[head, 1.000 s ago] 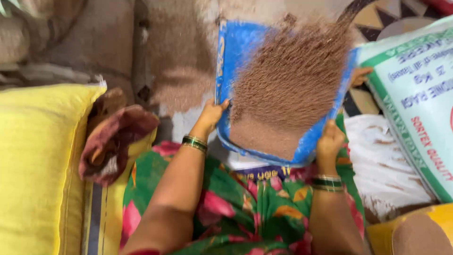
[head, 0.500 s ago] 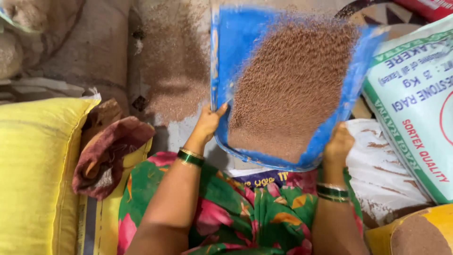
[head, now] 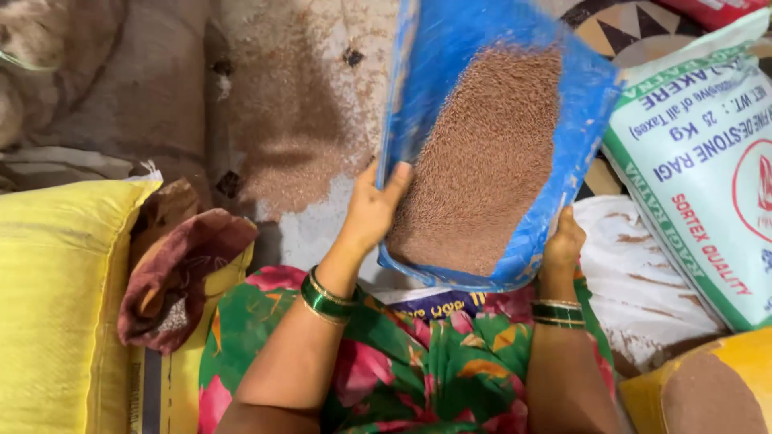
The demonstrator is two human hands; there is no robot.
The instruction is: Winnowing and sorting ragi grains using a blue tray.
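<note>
Both hands (head: pixel 371 210) have tilted the blue tray (head: pixel 450 48) leftward, grain (head: pixel 482 161) settled.

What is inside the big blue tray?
The blue tray holds a heap of small reddish-brown grain. The left hand and right hand grip its edges. The tray's bottom under the heap is hidden.

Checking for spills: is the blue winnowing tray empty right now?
No, the blue winnowing tray holds a heap of reddish-brown grain.
</note>
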